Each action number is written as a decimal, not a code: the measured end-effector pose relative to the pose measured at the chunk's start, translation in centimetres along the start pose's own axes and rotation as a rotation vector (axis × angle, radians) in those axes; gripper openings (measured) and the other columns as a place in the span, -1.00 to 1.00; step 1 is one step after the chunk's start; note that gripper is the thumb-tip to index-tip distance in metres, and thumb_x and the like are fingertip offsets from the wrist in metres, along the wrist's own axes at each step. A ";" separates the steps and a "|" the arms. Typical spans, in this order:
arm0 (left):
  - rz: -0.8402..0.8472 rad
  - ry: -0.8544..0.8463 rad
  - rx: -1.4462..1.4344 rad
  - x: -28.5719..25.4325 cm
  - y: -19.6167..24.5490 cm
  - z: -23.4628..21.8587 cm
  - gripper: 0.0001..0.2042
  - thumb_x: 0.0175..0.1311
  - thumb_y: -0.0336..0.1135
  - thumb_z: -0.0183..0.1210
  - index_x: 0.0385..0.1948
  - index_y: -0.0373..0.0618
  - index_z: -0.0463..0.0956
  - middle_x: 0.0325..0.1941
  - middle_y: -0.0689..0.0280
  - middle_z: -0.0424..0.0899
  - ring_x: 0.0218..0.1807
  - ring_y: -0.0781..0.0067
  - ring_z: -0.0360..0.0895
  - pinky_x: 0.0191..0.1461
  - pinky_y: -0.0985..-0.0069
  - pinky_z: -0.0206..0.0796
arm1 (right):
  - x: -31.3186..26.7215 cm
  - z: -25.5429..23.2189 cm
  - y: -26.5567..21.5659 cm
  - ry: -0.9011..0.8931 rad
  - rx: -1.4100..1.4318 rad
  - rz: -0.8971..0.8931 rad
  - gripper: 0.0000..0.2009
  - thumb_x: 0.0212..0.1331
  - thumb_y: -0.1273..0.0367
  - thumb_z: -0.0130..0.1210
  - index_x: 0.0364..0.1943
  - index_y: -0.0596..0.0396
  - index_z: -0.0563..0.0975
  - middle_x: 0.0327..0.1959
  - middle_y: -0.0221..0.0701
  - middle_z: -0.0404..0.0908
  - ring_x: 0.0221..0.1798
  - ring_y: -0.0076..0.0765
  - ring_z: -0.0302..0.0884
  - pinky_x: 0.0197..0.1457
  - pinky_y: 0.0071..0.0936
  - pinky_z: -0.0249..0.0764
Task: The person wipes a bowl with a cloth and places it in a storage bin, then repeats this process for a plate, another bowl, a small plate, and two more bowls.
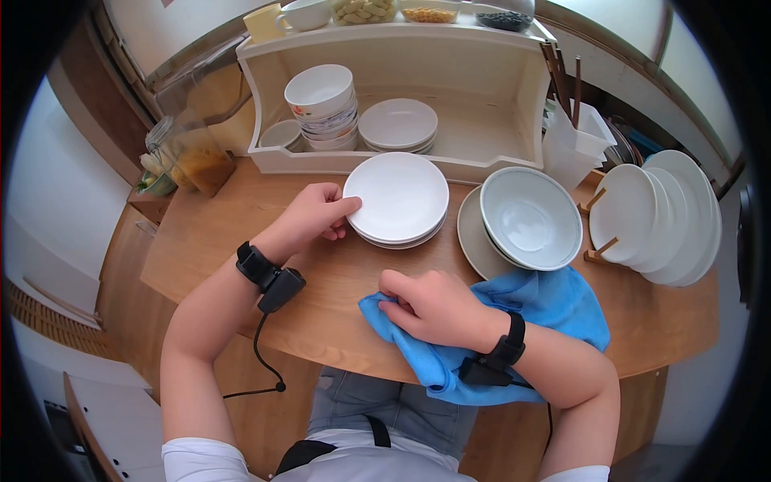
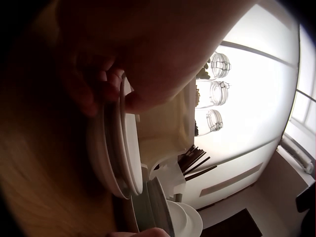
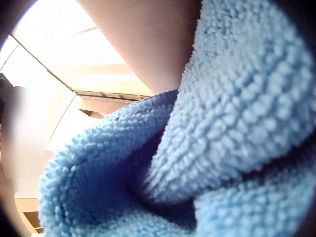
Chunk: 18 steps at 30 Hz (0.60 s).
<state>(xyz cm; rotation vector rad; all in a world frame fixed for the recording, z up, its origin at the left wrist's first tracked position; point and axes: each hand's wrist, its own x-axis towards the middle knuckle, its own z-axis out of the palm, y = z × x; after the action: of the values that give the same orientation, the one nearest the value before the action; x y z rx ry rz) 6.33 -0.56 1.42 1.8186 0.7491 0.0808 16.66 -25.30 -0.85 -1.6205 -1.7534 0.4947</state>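
Observation:
My left hand point(image 1: 318, 212) pinches the left rim of the top white plate point(image 1: 401, 197) in a small stack, thumb over the rim and fingers at its side. Seen edge-on in the left wrist view, the stacked plates point(image 2: 129, 148) lie one above another. My right hand point(image 1: 442, 312) grips a bunched corner of a blue cloth point(image 1: 562, 305) near the table's front edge. The cloth's looped pile point(image 3: 232, 108) fills most of the right wrist view and hides the fingers there. Behind the cloth, a pale bowl point(image 1: 532, 217) sits stacked on a plate point(image 1: 474, 241).
Bowls point(image 1: 320, 92) and plates point(image 1: 397, 123) stand inside a cream shelf point(image 1: 482, 96) at the back. To the right are a wooden rack point(image 1: 601, 251) of upright plates point(image 1: 630, 213) and a white chopstick holder point(image 1: 574, 140). Jars point(image 1: 201, 165) stand at the left.

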 end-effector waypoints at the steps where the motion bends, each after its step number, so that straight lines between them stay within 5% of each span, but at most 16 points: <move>1: 0.004 0.001 0.010 -0.1 0.4 0.1 -0.69 0.38 -0.03 0.22 -0.38 -0.06 0.44 -0.48 0.44 0.53 -0.48 0.61 0.52 -0.39 0.64 0.36 | -0.1 0.1 0.2 0.010 0.001 -0.004 -0.84 0.29 0.29 0.11 -0.26 0.03 0.41 -0.56 -0.13 0.59 -0.44 0.17 0.58 -0.39 0.04 0.45; 12: -0.069 0.012 0.250 -1.3 2.9 -0.4 -0.68 0.39 -0.03 0.20 -0.40 -0.10 0.51 -0.53 0.44 0.55 -0.51 0.60 0.55 -0.38 0.62 0.40 | -0.7 0.2 0.9 0.029 -0.030 0.006 -0.81 0.32 0.32 0.08 -0.18 0.10 0.35 -0.48 -0.10 0.61 -0.39 0.18 0.58 -0.35 0.03 0.43; 18: -0.083 -0.021 0.135 -1.9 2.7 -0.6 -0.71 0.43 -0.07 0.16 -0.38 -0.10 0.50 -0.54 0.48 0.51 -0.50 0.61 0.53 -0.38 0.62 0.38 | -0.6 0.6 1.3 0.060 -0.012 -0.035 -0.80 0.33 0.28 0.02 -0.20 0.10 0.33 -0.57 -0.06 0.57 -0.44 0.23 0.56 -0.36 0.11 0.42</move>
<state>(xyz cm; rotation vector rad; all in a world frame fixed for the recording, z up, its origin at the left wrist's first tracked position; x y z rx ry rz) 5.80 -1.54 4.60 1.9100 0.8311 -0.0439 17.17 -25.59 -2.27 -1.5942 -1.7401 0.4149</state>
